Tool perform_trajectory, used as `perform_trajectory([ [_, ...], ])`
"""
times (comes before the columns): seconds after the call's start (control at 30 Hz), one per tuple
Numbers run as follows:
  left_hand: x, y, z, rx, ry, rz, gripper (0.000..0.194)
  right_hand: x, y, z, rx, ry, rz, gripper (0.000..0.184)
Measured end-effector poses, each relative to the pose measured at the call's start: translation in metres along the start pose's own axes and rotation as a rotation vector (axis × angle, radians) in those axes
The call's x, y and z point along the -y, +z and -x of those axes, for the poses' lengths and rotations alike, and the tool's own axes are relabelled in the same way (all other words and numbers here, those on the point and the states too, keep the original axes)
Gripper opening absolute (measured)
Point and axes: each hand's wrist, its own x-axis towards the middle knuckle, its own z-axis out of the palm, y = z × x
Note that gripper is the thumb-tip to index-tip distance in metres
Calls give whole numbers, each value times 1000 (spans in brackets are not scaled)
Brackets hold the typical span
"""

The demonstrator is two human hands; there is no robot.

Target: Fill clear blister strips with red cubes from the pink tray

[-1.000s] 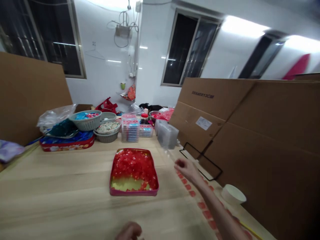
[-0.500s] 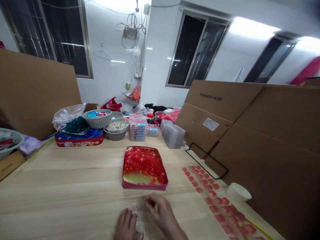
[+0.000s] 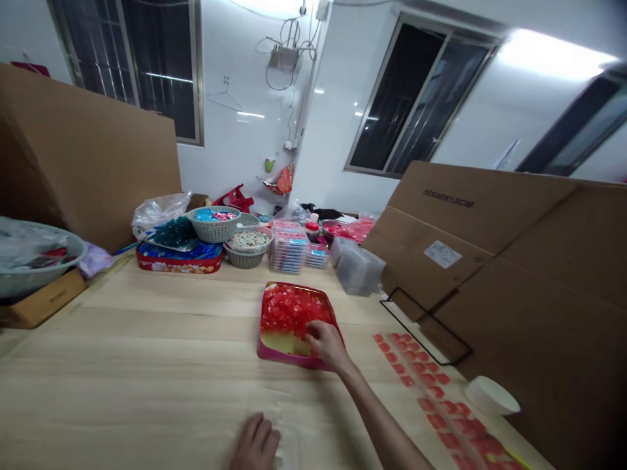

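My right hand [image 3: 324, 343] reaches into a shallow red-rimmed tin [image 3: 281, 357], its fingers pinched together at the right side. Translucent red pieces [image 3: 289, 310] heap up at the tin's back; its gold bottom shows in front. What the fingertips hold, if anything, is too small to tell. Near the lower edge, my left hand [image 3: 255, 444] has its fingers bent down on a flat, see-through plastic case [image 3: 289, 437] lying on the table. Its thumb is hidden. To the right, rows of red squares [image 3: 434, 378] lie on the tabletop.
A black wire frame [image 3: 426, 324] and a white tape roll [image 3: 492, 396] stand before the cardboard on the right [image 3: 519, 281]. Behind the tin are stacked clear cases [image 3: 289, 251], grey baskets [image 3: 245, 259] and empty-looking clear boxes [image 3: 360, 267]. A large basin [image 3: 44, 277] sits at left.
My right hand has gone from the right-hand rows to the clear plastic by my left hand, then forward into the tin. My left hand stays low. The view has swung right.
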Motion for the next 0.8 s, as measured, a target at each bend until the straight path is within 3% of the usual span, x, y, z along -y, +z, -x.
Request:
perform_trajectory([
  [0.03,-2,-13,-8,29,-5,140,18,2,-3,10,19,-2,-58,17],
  [0.1,-8,-40,-30,49,-247,390,18,9,-5,36,78,11,-296,25],
  [0.17,-17,-62,-53,-29,-499,590,18,19,-1,63,138,60,-643,29],
  [0.23,-26,-75,-75,16,-682,829,20,31,8,89,187,121,-932,27],
  [0.33,-34,-79,-92,-2,-828,1194,16,48,23,116,217,160,-1104,24],
  [0.47,-37,-74,-89,-46,-1033,1466,21,63,34,134,207,142,-1147,23],
  [0.6,-34,-72,-78,8,-1116,1437,24,63,37,135,197,66,-1002,21],
  [0.7,-27,-71,-69,22,-1009,1162,18,50,37,125,97,64,-892,19],
  [0.8,-22,-66,-56,36,-899,857,10,38,40,114,44,-26,-645,8],
])
